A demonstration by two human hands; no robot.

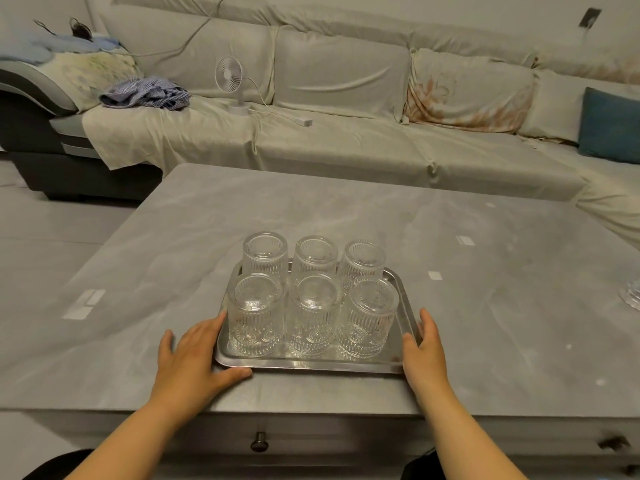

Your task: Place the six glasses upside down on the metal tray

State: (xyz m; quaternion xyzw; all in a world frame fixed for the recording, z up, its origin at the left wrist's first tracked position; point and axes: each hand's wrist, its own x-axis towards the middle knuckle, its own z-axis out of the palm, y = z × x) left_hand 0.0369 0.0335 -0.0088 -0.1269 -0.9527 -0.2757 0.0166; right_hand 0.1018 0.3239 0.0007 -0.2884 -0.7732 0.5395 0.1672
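Observation:
Several ribbed clear glasses (313, 313) stand upside down in two rows on the metal tray (311, 364), which lies on the grey table. My left hand (192, 356) rests flat against the tray's front left corner, fingers spread, thumb along the front rim. At the tray's right edge my right hand (424, 348) touches the rim with its fingers curled around it. Neither hand holds a glass.
The grey table (485, 289) has a drawer knob (259, 441) on its front below the tray. A glass object (632, 294) shows at the table's right edge. Behind is a covered sofa with a small white fan (230, 83) and crumpled clothes (145, 93).

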